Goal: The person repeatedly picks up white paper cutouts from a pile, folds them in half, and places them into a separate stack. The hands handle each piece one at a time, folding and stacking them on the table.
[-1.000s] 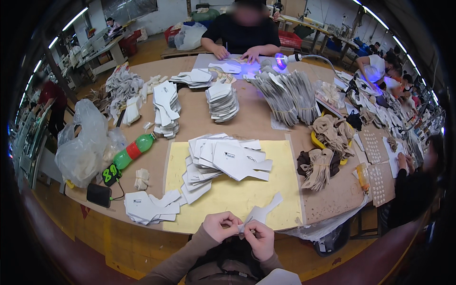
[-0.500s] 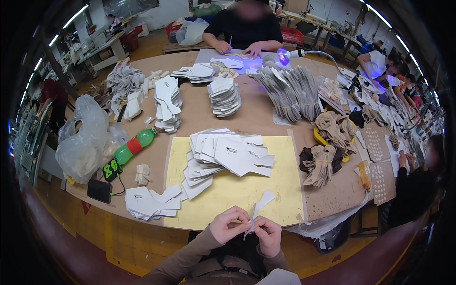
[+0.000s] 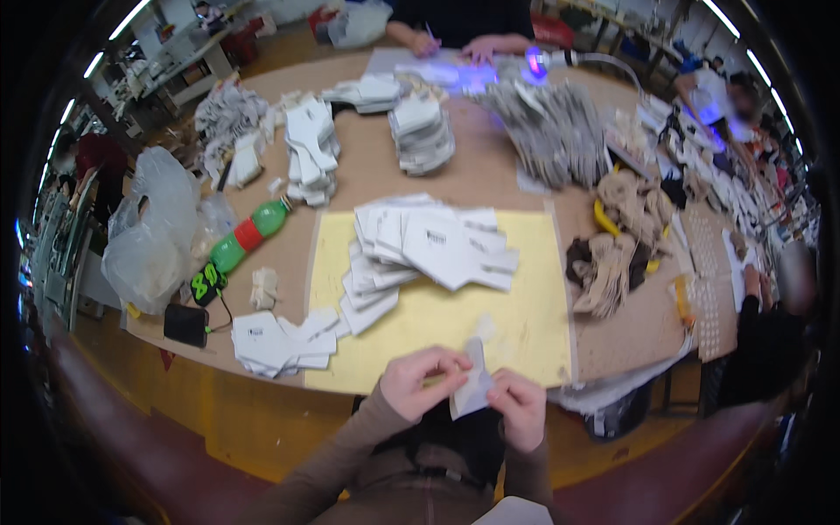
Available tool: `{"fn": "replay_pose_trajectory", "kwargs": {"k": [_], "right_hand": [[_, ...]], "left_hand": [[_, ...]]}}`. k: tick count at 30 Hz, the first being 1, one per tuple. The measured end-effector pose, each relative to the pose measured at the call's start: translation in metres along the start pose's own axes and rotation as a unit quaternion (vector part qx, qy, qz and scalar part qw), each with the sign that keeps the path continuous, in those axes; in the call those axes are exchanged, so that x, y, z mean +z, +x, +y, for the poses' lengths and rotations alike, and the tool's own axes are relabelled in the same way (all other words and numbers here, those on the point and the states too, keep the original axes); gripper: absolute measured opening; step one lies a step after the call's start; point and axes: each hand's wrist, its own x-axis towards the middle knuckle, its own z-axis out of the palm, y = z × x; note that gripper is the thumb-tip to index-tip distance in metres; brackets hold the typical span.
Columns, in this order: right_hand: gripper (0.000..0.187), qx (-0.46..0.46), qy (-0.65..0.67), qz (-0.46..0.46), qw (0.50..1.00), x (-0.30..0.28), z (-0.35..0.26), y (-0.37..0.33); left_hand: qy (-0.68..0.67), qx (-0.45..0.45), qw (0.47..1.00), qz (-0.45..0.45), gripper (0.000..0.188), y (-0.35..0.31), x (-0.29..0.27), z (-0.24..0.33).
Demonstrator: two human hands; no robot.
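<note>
Over the table's near edge, my left hand (image 3: 426, 383) and my right hand (image 3: 519, 408) pinch a small white cut piece (image 3: 472, 394) from either side. The piece is upright and slightly folded, and motion blurs it. Beyond my hands, a fanned stack of white shaped pieces (image 3: 442, 249) lies on a yellow sheet (image 3: 525, 341). To the left, a smaller pile of white pieces (image 3: 267, 341) sits at the near edge. Part of another white piece (image 3: 514, 513) shows low in the view, by my right forearm.
A green bottle (image 3: 229, 251), a plastic bag (image 3: 153, 236) and a black power bank (image 3: 185, 325) are on the left. Grey bundled strips (image 3: 551, 131) and beige bundles (image 3: 612, 271) lie right. Across the table, a person's hands (image 3: 484, 46) work near a violet lamp (image 3: 535, 63).
The white piece has turned so its broader face shows, and my hands have spread slightly apart around it. The whole view has shifted, with the table appearing higher.
</note>
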Motion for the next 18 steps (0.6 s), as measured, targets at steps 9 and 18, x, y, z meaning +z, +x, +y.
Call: {"fn": "replay_pose_trajectory", "kwargs": {"k": [9, 18], "right_hand": [[0.017, 0.023, 0.145, 0.035, 0.989, -0.002, 0.0, -0.003], [0.019, 0.036, 0.152, 0.081, 0.984, -0.015, 0.002, -0.007]], "left_hand": [[-0.13, -0.039, 0.99, 0.028, 0.011, -0.004, 0.007, -0.003], [-0.151, -0.05, 0.986, 0.056, 0.012, -0.003, 0.011, -0.011]]}}
